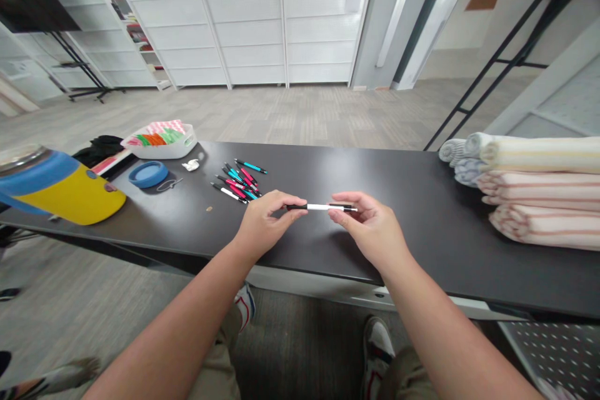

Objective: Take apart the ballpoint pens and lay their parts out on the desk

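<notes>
A black and white pen [321,207] is held level above the dark table [422,225]. My left hand [265,225] pinches its black left end. My right hand [370,228] grips the right end, where the clip is. Both hands hover just over the table's near half. To the left of my hands lies a loose pile of several pens [239,181] in pink, teal and white.
A white basket [164,140] of coloured items, a blue round lid [148,174] and a yellow and blue container [56,190] sit at the left. Rolled and folded striped towels [529,190] are stacked at the right. My feet show below the table's edge.
</notes>
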`<action>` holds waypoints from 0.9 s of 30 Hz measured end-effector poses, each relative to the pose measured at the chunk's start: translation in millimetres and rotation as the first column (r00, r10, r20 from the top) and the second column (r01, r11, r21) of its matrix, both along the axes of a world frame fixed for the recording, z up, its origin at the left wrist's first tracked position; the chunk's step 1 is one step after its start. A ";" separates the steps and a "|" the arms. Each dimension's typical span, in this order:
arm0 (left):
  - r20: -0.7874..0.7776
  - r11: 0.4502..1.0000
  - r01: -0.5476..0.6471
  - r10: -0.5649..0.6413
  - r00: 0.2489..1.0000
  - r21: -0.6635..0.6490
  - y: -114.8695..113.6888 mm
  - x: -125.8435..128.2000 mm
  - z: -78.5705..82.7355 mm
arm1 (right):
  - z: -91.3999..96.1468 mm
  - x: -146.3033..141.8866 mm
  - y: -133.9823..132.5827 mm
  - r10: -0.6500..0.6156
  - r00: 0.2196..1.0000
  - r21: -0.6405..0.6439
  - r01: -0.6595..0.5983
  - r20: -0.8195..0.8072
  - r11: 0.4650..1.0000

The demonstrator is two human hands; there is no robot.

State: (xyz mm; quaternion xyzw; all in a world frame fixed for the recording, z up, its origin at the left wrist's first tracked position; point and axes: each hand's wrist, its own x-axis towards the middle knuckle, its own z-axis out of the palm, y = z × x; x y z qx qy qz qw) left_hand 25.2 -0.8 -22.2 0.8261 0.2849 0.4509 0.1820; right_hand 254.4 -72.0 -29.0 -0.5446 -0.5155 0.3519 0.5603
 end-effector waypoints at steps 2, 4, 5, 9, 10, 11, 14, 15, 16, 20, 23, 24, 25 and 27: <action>0.019 0.999 -0.038 0.038 0.999 -0.001 1.2 -1.2 -0.8 | -0.4 1.2 1.6 0.013 0.997 -0.013 -0.014 -0.073 1.000; 0.032 0.998 -0.067 0.067 0.997 -0.008 2.3 -2.0 -1.3 | 0.1 1.8 2.5 0.020 0.991 -0.021 -0.023 -0.130 1.000; 0.032 0.997 -0.076 0.077 0.997 -0.009 2.7 -2.1 -1.3 | 0.7 1.6 2.6 0.022 0.989 -0.024 -0.026 -0.144 0.999; -0.001 0.990 -0.080 0.080 0.997 0.115 1.9 -1.1 -0.5 | 3.3 -1.3 1.0 0.039 0.986 -0.051 -0.048 -0.160 0.998; -0.020 0.982 -0.065 0.069 0.997 0.176 1.2 -0.6 -0.5 | 3.6 -2.2 0.5 0.046 0.986 -0.061 -0.056 -0.161 0.997; -0.049 0.971 -0.046 0.059 0.997 0.234 0.2 -0.3 -0.6 | 3.6 -2.8 0.0 0.055 0.986 -0.069 -0.067 -0.159 0.995; -0.156 0.942 -0.028 0.084 0.984 0.335 -2.8 0.2 -2.0 | 1.8 -3.5 -0.8 0.080 0.987 -0.077 -0.091 -0.137 0.993; -0.184 0.938 -0.038 0.108 0.977 0.345 -3.5 0.2 -2.5 | 0.8 -3.2 -0.9 0.085 0.989 -0.072 -0.095 -0.124 0.993; -0.205 0.937 -0.051 0.129 0.970 0.347 -4.0 0.3 -2.9 | -0.3 -2.9 -0.9 0.089 0.990 -0.064 -0.096 -0.110 0.993; -0.253 0.941 -0.049 0.140 0.957 0.335 -3.3 2.6 -1.3 | -4.6 -0.8 -1.0 0.083 0.996 -0.031 -0.084 -0.044 0.996; -0.313 0.950 -0.010 0.113 0.943 0.313 -1.7 4.9 2.1 | -6.6 0.4 -1.3 0.074 0.997 -0.017 -0.074 -0.001 0.997; -0.335 0.953 0.001 0.105 0.936 0.303 -1.3 5.2 3.0 | -7.0 0.5 -1.3 0.075 0.997 -0.010 -0.075 0.007 0.997; -0.352 0.956 0.007 0.101 0.931 0.293 -0.9 5.3 3.5 | -7.3 0.5 -1.2 0.079 0.997 -0.002 -0.079 0.013 0.997; -0.356 0.957 0.004 0.104 0.929 0.290 -0.5 4.4 3.1 | -7.3 0.2 -0.9 0.086 0.996 0.009 -0.087 0.027 0.996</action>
